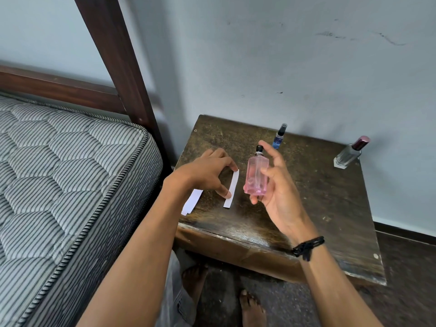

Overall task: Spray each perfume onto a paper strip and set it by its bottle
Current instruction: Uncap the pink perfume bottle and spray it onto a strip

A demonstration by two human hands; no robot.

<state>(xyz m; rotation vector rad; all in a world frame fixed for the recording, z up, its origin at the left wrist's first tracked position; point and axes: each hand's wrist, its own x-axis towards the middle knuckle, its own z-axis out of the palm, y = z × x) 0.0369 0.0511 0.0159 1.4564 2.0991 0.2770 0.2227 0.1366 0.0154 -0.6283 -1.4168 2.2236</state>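
My right hand [273, 182] grips a pink glass perfume bottle [256, 177] with a black spray top, held just above the wooden table [318, 208]; its forefinger is raised beside the nozzle. Just to the left a white paper strip [231, 188] lies on the table, and my left hand [207, 172] pinches it between thumb and forefinger. More white strips [192, 201] lie partly under my left wrist at the table's left edge. A small blue spray bottle [279, 136] stands at the back. A clear bottle with a dark red cap [350, 152] stands at the back right.
The table stands against a pale wall. A mattress with striped fabric [59, 173] and a dark wooden bed post [118, 60] lie close on the left. My bare feet [250, 308] are on the floor below the table's front edge.
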